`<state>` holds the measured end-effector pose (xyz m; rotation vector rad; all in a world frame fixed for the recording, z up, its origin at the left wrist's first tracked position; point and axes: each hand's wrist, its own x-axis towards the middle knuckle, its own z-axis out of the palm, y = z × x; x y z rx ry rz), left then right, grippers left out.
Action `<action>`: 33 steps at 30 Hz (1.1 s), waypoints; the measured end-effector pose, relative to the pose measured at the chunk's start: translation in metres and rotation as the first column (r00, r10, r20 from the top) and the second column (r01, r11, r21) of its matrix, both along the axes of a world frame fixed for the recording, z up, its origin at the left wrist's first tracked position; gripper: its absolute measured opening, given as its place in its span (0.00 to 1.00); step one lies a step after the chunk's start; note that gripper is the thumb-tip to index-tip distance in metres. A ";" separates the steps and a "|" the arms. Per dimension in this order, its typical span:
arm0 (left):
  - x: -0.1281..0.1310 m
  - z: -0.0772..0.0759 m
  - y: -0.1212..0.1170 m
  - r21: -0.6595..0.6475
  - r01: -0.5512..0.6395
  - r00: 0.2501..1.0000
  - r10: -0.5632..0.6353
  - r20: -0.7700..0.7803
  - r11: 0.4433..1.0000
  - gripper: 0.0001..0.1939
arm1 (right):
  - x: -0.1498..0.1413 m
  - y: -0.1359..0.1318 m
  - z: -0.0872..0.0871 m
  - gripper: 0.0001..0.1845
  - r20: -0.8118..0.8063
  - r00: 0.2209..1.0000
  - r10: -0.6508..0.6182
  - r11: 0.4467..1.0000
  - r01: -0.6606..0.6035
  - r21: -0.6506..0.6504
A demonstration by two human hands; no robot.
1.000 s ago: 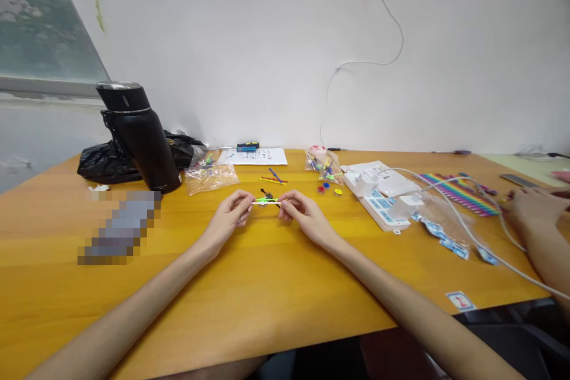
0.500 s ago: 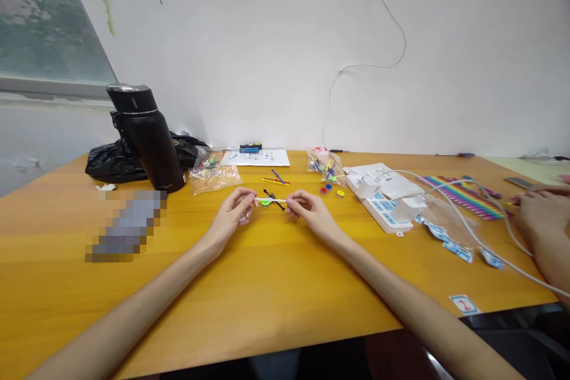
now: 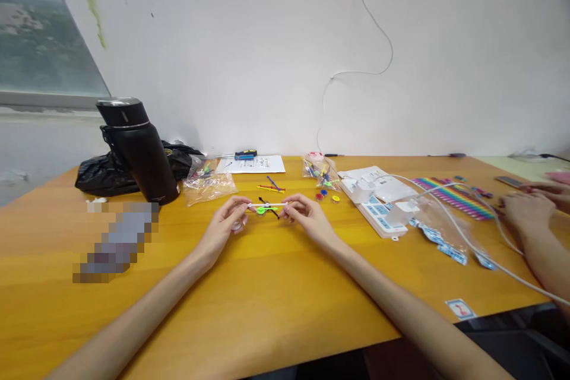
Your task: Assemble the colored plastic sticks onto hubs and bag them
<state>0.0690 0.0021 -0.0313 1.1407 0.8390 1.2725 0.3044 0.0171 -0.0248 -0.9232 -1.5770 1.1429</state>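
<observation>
My left hand (image 3: 228,219) and my right hand (image 3: 303,215) pinch the two ends of a thin white stick (image 3: 267,205), held level just above the orange table (image 3: 267,285). A green piece and a black piece (image 3: 266,209) sit on the stick's middle. Both hands are closed on the stick. Just beyond them lie loose coloured sticks (image 3: 271,186) and small round red, blue and yellow pieces (image 3: 325,196).
A black flask (image 3: 138,151) and a black bag (image 3: 100,173) stand at the back left. Clear bags of parts (image 3: 209,181), a printed sheet (image 3: 252,164), a white power strip (image 3: 378,205) with cables and a rainbow strip (image 3: 449,196) lie around. Another person's hands (image 3: 528,208) work at the right.
My hands stay on the white stick with only small shifts. The green piece has turned on it. The other person's hands have moved a little at the right.
</observation>
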 end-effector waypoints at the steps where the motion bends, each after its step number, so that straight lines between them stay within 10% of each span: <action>1: 0.000 0.000 0.000 -0.002 0.003 1.000 -0.003 -0.002 1.000 0.16 | 0.000 -0.001 0.001 0.17 0.005 1.000 -0.002 1.000 0.002 -0.005; 33: -0.006 0.004 -0.005 -0.188 0.154 0.968 -0.110 0.225 0.970 0.14 | 0.001 -0.011 0.014 0.14 -0.091 0.996 0.025 0.999 -0.020 0.046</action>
